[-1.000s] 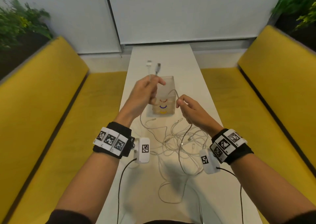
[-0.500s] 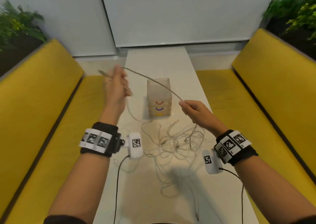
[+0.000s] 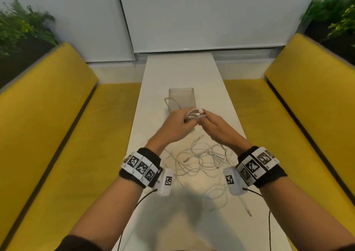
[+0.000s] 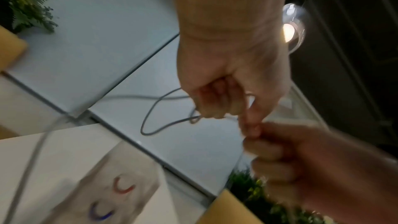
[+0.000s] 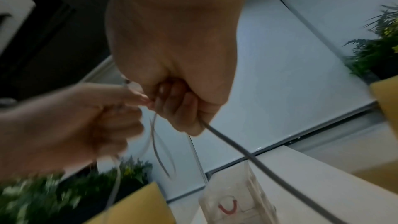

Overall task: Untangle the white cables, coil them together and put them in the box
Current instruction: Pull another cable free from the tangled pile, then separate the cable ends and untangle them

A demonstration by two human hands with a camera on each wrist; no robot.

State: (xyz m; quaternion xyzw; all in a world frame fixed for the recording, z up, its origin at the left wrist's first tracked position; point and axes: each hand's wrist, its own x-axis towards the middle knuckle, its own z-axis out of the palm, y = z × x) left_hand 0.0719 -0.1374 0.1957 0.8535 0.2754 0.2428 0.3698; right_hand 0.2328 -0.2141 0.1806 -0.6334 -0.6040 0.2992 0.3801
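Both hands, left point(image 3: 177, 125) and right point(image 3: 215, 128), pinch one small cable loop point(image 3: 194, 114) above the box point(image 3: 181, 97) mid-desk point(image 3: 180, 72), while the pile point(image 3: 199, 160) toward the near edge stays knotted, so a hard tug could tighten it or drag the box.

Both forearms bare, dark sleeve cuffs point(image 3: 76, 244) at the elbows. Each wrist: black band point(image 3: 148, 153) with a white strip of black-and-white square markers point(image 3: 139, 167). White camera pod point(image 3: 166, 182) hangs inboard of each band, one marker on its face, thin black cable point(image 3: 132, 212) trailing back from the pod.
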